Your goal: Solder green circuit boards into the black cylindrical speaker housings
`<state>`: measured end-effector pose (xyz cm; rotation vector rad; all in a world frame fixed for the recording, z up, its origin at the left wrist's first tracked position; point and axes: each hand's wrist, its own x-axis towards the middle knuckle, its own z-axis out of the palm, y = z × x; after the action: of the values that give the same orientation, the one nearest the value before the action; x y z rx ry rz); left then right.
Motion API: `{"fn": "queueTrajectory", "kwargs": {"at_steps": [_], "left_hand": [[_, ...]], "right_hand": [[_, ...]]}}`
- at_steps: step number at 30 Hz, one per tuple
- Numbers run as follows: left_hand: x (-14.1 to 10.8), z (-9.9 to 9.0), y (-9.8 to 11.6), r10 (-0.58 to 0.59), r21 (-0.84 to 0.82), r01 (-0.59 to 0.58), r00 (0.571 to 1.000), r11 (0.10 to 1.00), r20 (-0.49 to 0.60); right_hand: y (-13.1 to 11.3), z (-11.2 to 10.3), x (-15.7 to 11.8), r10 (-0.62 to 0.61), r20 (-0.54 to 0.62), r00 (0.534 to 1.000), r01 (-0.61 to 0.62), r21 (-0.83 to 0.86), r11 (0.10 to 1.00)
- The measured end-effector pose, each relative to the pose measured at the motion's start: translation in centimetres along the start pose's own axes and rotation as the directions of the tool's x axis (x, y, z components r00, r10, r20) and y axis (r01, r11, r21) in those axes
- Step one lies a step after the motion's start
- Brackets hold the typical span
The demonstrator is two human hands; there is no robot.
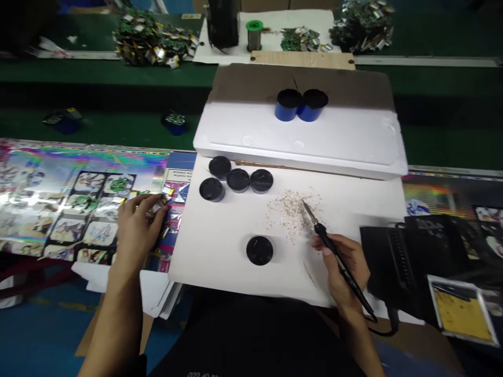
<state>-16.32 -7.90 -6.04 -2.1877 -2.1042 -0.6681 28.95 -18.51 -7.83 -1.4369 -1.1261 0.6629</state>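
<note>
My right hand [348,267] grips a black soldering iron [338,255]. The iron's tip points at a scatter of small solder bits and wire scraps [293,209] on the white board [220,235]. At the left, my left hand [137,225] curls over small electronic parts on the printed sheet, thumb and fingers closing round a small silvery part [154,208] that is partly covered. A lone round black-topped cup [259,250] stands near the board's front. Farther back are several more such cups [238,180].
A white foam block [298,139] carries two blue cylinders [288,106]. Behind it are a green-topped solder spool [254,35] and heaps of circuit boards [137,36]. On the right sit a black device [387,262] and a tray with a yellow pad [463,314].
</note>
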Motion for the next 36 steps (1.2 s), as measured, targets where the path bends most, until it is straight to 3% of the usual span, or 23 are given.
{"fn": "queueTrajectory", "kwargs": {"at_steps": [6,10,12,14,16,18,20,23,25,29,32,36], "left_hand": [[0.8,-1.5,0.3,0.016,-0.08,-0.015,1.0,0.997,0.006],[1.2,-3.3,1.9,-0.012,-0.358,-0.028,0.994,0.933,-0.11],[1.3,-3.8,3.1,-0.02,-0.566,-0.063,0.99,0.822,-0.139],[1.4,-3.9,4.9,-0.02,-0.75,-0.085,0.991,0.656,-0.13],[1.5,-3.3,7.2,-0.005,-0.876,-0.047,0.998,0.48,-0.057],[1.4,-2.5,10.2,0.049,-0.951,0.075,0.994,0.3,0.094],[1.1,-1.5,13.3,0.167,-0.954,0.27,0.942,0.132,0.29],[0.3,-0.6,17.2,0.373,-0.85,0.526,0.786,0.015,0.493],[-0.2,-0.4,18.8,0.435,-0.8,0.6,0.716,0.016,0.546],[-0.9,-0.6,19.9,0.466,-0.775,0.624,0.658,0.1,0.591],[-1.3,-1.1,20.1,0.494,-0.795,0.565,0.639,0.219,0.59],[-1.4,-2.1,20.3,0.486,-0.78,0.443,0.613,0.442,0.623]], "right_hand": [[-0.1,0.4,0.3,0.051,-0.145,0.988,-0.066,-0.101,0.993],[-1.7,1.1,0.8,0.02,-0.12,0.993,-0.014,0.047,0.999],[-2.7,1.7,0.9,-0.04,-0.09,0.995,0.051,0.121,0.991],[-3.9,2.4,1.0,-0.142,-0.061,0.988,0.148,0.107,0.983],[-5.2,3.5,1.1,-0.278,-0.004,0.961,0.278,0.047,0.959],[-6.4,4.6,1.3,-0.396,0.109,0.912,0.391,0.064,0.918],[-7.5,5.8,1.6,-0.484,0.205,0.851,0.473,0.104,0.875],[-8.4,6.7,2.3,-0.584,0.294,0.757,0.597,0.052,0.8],[-8.3,6.7,2.4,-0.594,0.338,0.73,0.626,0.019,0.78],[-7.0,5.6,1.9,-0.551,0.364,0.751,0.604,-0.041,0.796],[-6.5,4.6,1.3,-0.569,0.325,0.756,0.627,-0.109,0.771],[-6.8,3.3,0.4,-0.552,0.404,0.729,0.641,-0.122,0.758]]}}
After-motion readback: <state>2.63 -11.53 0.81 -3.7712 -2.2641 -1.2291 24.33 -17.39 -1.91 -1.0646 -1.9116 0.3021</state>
